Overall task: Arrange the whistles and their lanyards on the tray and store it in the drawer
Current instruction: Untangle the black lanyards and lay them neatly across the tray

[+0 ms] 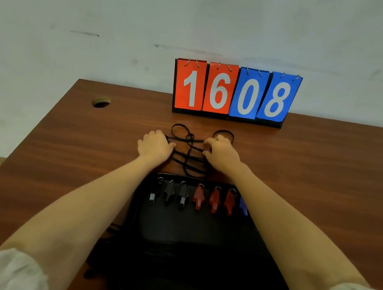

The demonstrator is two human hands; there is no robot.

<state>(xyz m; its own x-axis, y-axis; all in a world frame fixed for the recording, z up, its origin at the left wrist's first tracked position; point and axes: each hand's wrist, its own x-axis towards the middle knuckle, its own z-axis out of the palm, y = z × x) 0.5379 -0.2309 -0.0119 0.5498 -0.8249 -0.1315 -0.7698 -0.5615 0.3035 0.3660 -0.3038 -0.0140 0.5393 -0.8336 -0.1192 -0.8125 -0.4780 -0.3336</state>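
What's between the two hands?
Black lanyards: several crossing strands run over the table from the left hand to the right hand. The head view shows it.

The counter is reddish-brown with a wood grain; the tray and the lanyards are black. Three black whistles, three red whistles, one blue whistle; the scoreboard shows white digits on two orange-red and two blue cards.

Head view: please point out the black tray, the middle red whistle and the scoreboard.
black tray (198, 229), head view, its bare floor
middle red whistle (214, 201), head view, its body
scoreboard (217, 90), head view, the red 6 card
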